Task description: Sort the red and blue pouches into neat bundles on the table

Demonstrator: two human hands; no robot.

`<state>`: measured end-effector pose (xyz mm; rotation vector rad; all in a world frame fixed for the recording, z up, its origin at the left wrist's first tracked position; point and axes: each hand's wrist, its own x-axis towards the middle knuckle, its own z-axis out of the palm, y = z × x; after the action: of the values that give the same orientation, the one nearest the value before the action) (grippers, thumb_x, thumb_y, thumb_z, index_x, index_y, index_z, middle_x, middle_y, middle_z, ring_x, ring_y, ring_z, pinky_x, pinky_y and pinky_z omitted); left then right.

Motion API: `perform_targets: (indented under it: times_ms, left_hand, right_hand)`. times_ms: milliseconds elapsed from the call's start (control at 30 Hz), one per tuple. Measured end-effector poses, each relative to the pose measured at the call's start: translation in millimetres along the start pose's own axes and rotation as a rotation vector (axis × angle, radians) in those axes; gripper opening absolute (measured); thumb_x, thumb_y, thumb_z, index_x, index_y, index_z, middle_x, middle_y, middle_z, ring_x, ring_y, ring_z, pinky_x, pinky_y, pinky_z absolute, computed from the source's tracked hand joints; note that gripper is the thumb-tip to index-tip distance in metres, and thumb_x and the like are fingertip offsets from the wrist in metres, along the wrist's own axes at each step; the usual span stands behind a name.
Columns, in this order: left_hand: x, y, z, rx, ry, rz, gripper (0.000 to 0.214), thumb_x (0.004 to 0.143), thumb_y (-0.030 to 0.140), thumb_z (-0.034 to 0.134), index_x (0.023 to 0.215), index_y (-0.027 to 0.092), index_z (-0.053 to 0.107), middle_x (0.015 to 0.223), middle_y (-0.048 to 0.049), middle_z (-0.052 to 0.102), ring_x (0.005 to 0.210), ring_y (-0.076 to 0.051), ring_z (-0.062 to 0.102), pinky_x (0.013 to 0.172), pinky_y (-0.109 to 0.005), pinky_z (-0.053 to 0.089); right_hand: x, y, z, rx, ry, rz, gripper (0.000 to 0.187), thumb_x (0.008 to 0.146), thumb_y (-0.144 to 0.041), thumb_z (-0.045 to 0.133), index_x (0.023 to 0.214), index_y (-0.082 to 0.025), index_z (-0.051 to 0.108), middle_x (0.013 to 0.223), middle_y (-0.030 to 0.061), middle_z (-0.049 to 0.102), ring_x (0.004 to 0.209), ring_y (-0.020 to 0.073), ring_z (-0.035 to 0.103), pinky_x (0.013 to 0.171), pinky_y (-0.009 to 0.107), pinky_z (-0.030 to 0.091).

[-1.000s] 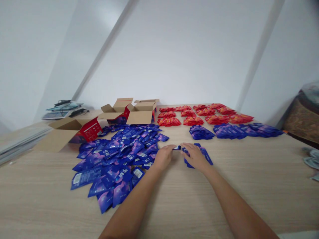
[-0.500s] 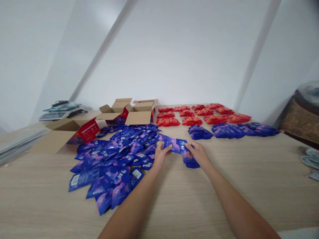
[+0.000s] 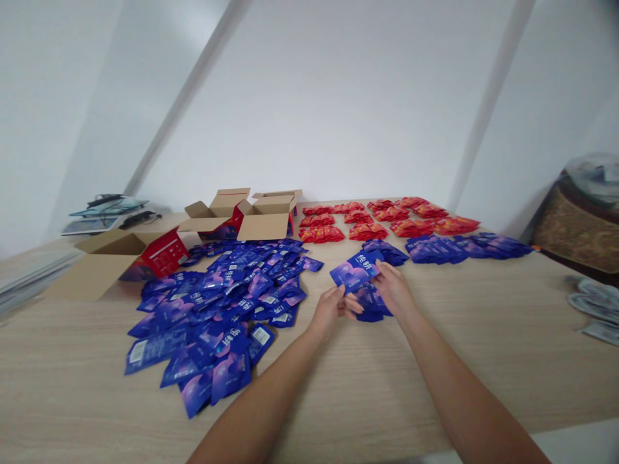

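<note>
A blue-purple sachet [image 3: 355, 273] with white lettering is held up between my hands, tilted with its right side higher. My right hand [image 3: 394, 289] grips its right edge. At its lower left edge, my left hand [image 3: 333, 308] pinches with the thumb, its other fingers stretched out beneath. Under and behind the hands lies a small stack of blue sachets [image 3: 372, 306], partly hidden. To the left spreads a large loose heap of blue sachets [image 3: 227, 290].
Open cardboard boxes [image 3: 264, 225] stand behind the heap. Rows of red sachet piles [image 3: 365, 231] lie at the back, blue sachet piles [image 3: 435, 250] in front of them. A brown patterned object [image 3: 575, 222] sits at far right, papers [image 3: 109, 211] at far left.
The held sachet has moved right and turned so its right side is higher. My left hand has shifted right to its lower edge. A sachet at the heap's right edge is now uncovered.
</note>
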<state>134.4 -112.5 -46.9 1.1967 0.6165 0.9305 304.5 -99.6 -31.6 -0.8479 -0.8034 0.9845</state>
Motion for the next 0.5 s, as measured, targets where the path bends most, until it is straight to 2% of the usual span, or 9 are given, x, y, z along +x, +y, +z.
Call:
perform_targets:
  times_ms: [100,167,200,267,367,433,500]
  left_hand:
    - [-0.3,-0.9,3.1,0.213,-0.184,-0.142,0.055,0.072,0.063,0.052,0.071,0.009,0.064,0.071,-0.0137,0.07,0.057,-0.017,0.063,0.051,-0.024,0.044]
    - [2.1,-0.4,-0.2,0.37,-0.197,-0.167,0.051,0.074,0.06,0.051,0.07,0.011,0.065,0.069,-0.0115,0.07,0.056,-0.016,0.062,0.051,-0.023,0.043]
    - [4.7,0.6,-4.4,0.455,-0.139,-0.13,0.049,0.076,0.057,0.05,0.071,0.012,0.065,0.069,-0.0104,0.07,0.058,-0.016,0.062,0.054,-0.023,0.044]
    - [13.6,4.3,-18.2,0.661,0.058,0.028,0.042,0.081,0.051,0.045,0.076,0.015,0.066,0.076,-0.0092,0.07,0.069,-0.018,0.064,0.064,-0.027,0.048]
    - [34.6,11.8,-47.2,1.065,0.33,0.238,0.031,0.083,0.033,0.045,0.099,0.015,0.063,0.107,-0.0124,0.066,0.104,-0.022,0.058,0.092,-0.035,0.042]
    - [50.1,14.7,-65.4,1.322,0.414,0.223,0.042,0.079,0.024,0.048,0.118,0.011,0.054,0.128,-0.0171,0.053,0.123,-0.025,0.044,0.104,-0.038,0.031]
    - [63.0,14.2,-77.1,1.504,0.406,0.12,0.052,0.078,0.022,0.048,0.128,0.007,0.044,0.139,-0.0204,0.04,0.132,-0.027,0.032,0.109,-0.041,0.023]
  right_hand:
    - [4.4,3.3,-10.1,-0.119,0.079,-0.005,0.031,0.066,-0.05,0.064,0.065,-0.022,0.05,0.06,-0.0028,0.058,0.055,0.0144,0.056,0.055,0.027,0.046]
    - [8.6,4.0,-20.9,-0.351,0.135,-0.067,0.034,0.07,-0.054,0.057,0.065,-0.021,0.052,0.057,-0.0021,0.057,0.056,0.0158,0.055,0.053,0.027,0.044]
    - [11.0,4.4,-26.4,-0.501,0.151,-0.111,0.035,0.072,-0.054,0.053,0.065,-0.02,0.054,0.057,-0.0012,0.058,0.058,0.0169,0.055,0.054,0.027,0.043]
    - [15.5,6.5,-35.4,-0.799,0.133,-0.186,0.037,0.078,-0.052,0.046,0.067,-0.019,0.059,0.062,0.0017,0.061,0.066,0.0192,0.057,0.059,0.028,0.042]
    - [19.3,14.8,-40.2,-1.101,0.031,-0.181,0.035,0.083,-0.041,0.037,0.08,-0.019,0.064,0.078,0.0055,0.067,0.078,0.0212,0.061,0.069,0.03,0.043]
    - [19.0,22.0,-38.6,-1.25,-0.037,-0.175,0.032,0.084,-0.036,0.037,0.092,-0.018,0.064,0.089,0.0081,0.069,0.087,0.0218,0.062,0.076,0.031,0.043]
    - [17.3,27.6,-35.8,-1.391,-0.094,-0.208,0.032,0.084,-0.033,0.04,0.101,-0.016,0.062,0.098,0.0109,0.068,0.095,0.0227,0.06,0.084,0.032,0.041]
